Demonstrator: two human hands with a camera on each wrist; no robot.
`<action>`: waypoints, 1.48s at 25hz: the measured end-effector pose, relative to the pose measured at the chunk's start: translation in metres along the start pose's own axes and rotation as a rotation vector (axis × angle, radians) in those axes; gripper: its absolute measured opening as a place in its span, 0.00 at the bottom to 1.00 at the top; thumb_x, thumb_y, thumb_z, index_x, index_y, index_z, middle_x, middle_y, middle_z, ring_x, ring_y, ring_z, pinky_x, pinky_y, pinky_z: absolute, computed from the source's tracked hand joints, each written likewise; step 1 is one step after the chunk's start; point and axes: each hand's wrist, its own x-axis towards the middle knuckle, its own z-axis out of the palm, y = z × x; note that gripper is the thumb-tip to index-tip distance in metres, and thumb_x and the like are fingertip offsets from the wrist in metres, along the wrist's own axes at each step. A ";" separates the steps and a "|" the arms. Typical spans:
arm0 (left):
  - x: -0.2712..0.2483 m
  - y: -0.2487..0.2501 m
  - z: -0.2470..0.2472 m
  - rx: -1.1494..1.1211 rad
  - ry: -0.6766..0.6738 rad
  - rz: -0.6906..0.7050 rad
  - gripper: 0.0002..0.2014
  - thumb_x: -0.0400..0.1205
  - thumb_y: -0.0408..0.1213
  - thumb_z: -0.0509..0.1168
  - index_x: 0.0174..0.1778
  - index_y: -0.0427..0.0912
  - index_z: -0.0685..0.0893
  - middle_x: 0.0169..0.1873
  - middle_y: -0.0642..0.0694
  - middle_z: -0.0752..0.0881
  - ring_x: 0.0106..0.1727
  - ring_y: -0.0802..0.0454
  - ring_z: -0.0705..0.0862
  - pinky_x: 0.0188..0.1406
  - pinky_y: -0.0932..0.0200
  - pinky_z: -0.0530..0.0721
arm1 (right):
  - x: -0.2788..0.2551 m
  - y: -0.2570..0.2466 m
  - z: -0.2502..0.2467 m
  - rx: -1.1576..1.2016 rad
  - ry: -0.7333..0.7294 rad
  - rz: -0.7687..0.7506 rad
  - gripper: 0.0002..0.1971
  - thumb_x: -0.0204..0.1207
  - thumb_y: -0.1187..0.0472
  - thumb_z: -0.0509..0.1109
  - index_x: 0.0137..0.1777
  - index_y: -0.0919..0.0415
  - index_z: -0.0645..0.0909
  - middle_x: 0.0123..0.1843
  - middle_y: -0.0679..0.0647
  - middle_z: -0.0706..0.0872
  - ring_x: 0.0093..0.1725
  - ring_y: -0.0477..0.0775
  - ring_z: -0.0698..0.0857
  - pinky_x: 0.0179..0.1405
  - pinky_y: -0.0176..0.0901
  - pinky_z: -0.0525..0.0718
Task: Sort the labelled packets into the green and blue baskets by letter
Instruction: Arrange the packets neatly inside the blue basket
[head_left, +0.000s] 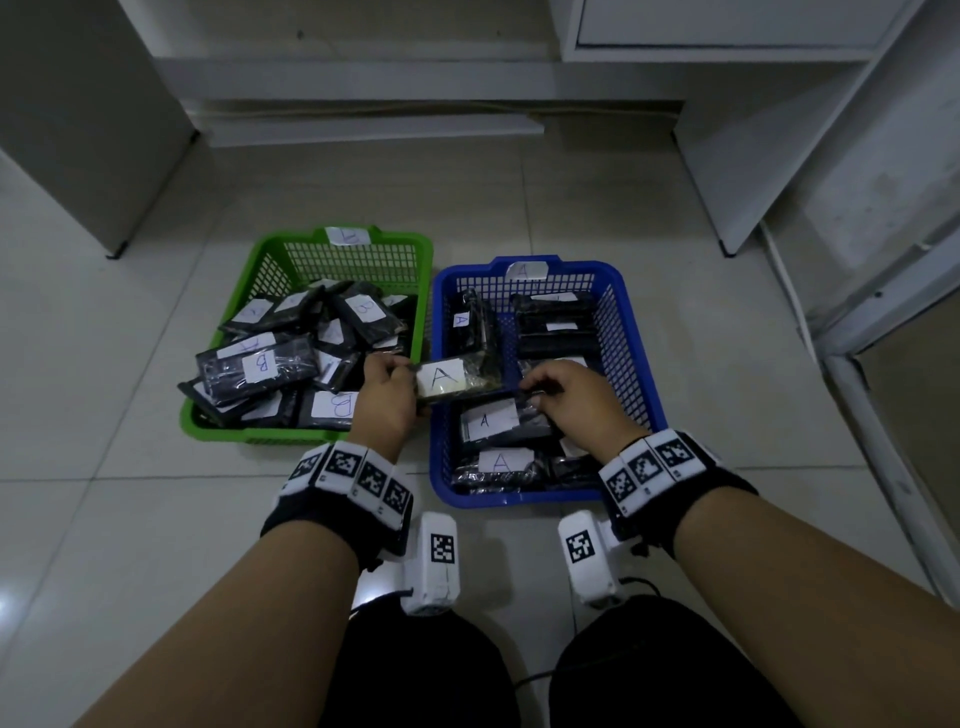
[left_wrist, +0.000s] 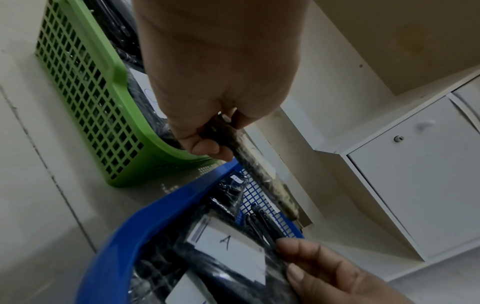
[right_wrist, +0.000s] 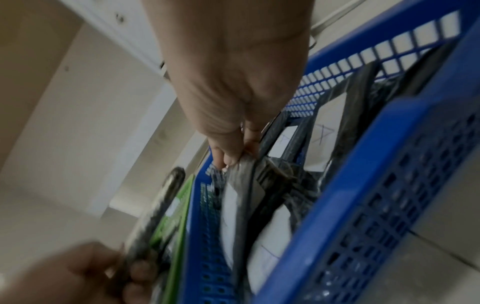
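Observation:
A green basket (head_left: 265, 436) labelled B holds several black packets with white B labels. To its right stands a blue basket (head_left: 641, 364) labelled A with several A packets. My left hand (head_left: 387, 387) pinches the end of a black packet marked A (head_left: 460, 378), held above the blue basket's left rim; from the left wrist it shows edge-on as the held packet (left_wrist: 262, 174). My right hand (head_left: 576, 400) reaches into the blue basket and pinches the edge of another A packet (head_left: 498, 421), which appears in the right wrist view as the pinched packet (right_wrist: 246, 174).
Both baskets sit on a pale tiled floor (head_left: 130, 493). White cabinets (head_left: 779, 156) stand behind and to the right, and a grey panel (head_left: 78, 130) at the left. My dark-trousered knees (head_left: 571, 675) are at the bottom edge.

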 end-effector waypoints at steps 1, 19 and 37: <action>0.000 0.001 0.001 -0.002 0.001 0.001 0.06 0.84 0.34 0.51 0.50 0.46 0.72 0.36 0.46 0.77 0.33 0.49 0.77 0.30 0.58 0.75 | -0.004 0.000 -0.004 0.081 -0.004 0.020 0.09 0.74 0.69 0.71 0.51 0.57 0.86 0.53 0.52 0.87 0.51 0.48 0.84 0.49 0.30 0.80; -0.020 -0.005 0.012 0.772 -0.494 0.346 0.07 0.75 0.35 0.69 0.46 0.49 0.79 0.49 0.50 0.82 0.48 0.52 0.82 0.46 0.67 0.75 | -0.027 0.002 -0.017 0.037 -0.238 0.220 0.10 0.78 0.66 0.65 0.42 0.52 0.84 0.35 0.48 0.87 0.32 0.49 0.86 0.35 0.37 0.83; 0.004 -0.011 0.016 1.001 -0.327 0.571 0.15 0.79 0.39 0.64 0.62 0.50 0.83 0.64 0.50 0.76 0.67 0.47 0.73 0.67 0.42 0.75 | 0.021 0.000 0.002 -0.102 -0.172 0.088 0.05 0.71 0.62 0.76 0.47 0.58 0.88 0.51 0.55 0.88 0.49 0.50 0.84 0.47 0.35 0.77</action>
